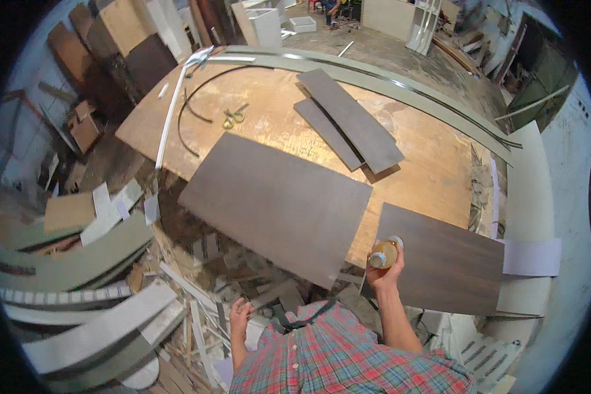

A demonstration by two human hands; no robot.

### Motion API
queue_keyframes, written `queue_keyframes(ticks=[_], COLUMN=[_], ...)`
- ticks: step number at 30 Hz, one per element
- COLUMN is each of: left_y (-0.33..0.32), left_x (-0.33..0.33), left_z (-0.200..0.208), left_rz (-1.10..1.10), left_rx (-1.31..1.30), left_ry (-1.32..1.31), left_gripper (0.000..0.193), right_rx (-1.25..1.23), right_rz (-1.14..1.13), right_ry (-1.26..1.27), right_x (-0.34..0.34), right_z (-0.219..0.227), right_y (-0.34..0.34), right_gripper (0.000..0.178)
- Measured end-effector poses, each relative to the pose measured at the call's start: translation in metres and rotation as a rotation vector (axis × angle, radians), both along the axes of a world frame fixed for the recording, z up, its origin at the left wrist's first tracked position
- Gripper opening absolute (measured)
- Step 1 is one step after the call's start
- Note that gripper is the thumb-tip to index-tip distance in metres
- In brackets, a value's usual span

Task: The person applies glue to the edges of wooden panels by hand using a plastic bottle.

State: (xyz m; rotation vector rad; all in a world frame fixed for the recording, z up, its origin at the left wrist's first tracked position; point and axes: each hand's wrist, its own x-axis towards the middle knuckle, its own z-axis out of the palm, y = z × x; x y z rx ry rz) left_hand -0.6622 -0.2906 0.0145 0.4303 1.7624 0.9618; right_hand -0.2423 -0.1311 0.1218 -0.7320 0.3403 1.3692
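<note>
My right hand (385, 278) is closed round a small bottle (386, 252) of yellowish stuff with a pale cap, tipped toward me. It is above the left edge of a dark brown wood-grain board (443, 262) at the right. Nothing shows in my left hand (240, 311), which hangs near my waist with its fingers loosely bent and apart. In front of me, a larger brown board (279, 203) lies on the plywood tabletop (427, 177) and overhangs its near edge. Two narrow brown boards (354, 118) lie farther back, one partly over the other.
Scissors (234, 117) and dark curved strips (184, 111) lie at the back left of the tabletop. A long grey-green panel (400, 88) runs along its far edge. Offcuts (256, 279) litter the floor by my feet; stacked panels (92, 328) fill the left. A person (333, 12) is far back.
</note>
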Motion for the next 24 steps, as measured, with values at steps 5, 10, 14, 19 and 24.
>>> queue_keyframes(ticks=[5, 10, 14, 19, 24], left_y=[0.148, 0.331, 0.461, 0.580, 0.635], left_x=[-0.003, 0.057, 0.126, 0.262, 0.356], left_z=[0.034, 0.089, 0.059, 0.005, -0.044], left_rz=[-0.284, -0.606, -0.825, -0.850, -0.766], left_rx=[0.278, 0.339, 0.264, 0.260, 0.197], left_ry=[-0.012, -0.058, -0.151, -0.227, -0.206], left_gripper=[0.059, 0.060, 0.069, 0.084, 0.077], right_rx=[0.037, 0.040, -0.045, -0.204, -0.755], right_rz=[-0.096, -0.262, -0.424, -0.815, -0.740], right_ry=[0.023, -0.134, -0.218, -0.315, -1.524], right_x=[0.003, 0.020, 0.020, -0.013, -0.083], right_z=[-0.023, -0.005, -0.010, -0.009, -0.077], right_y=[0.022, 0.002, -0.040, -0.120, -0.250], right_gripper=[0.031, 0.033, 0.037, 0.037, 0.046])
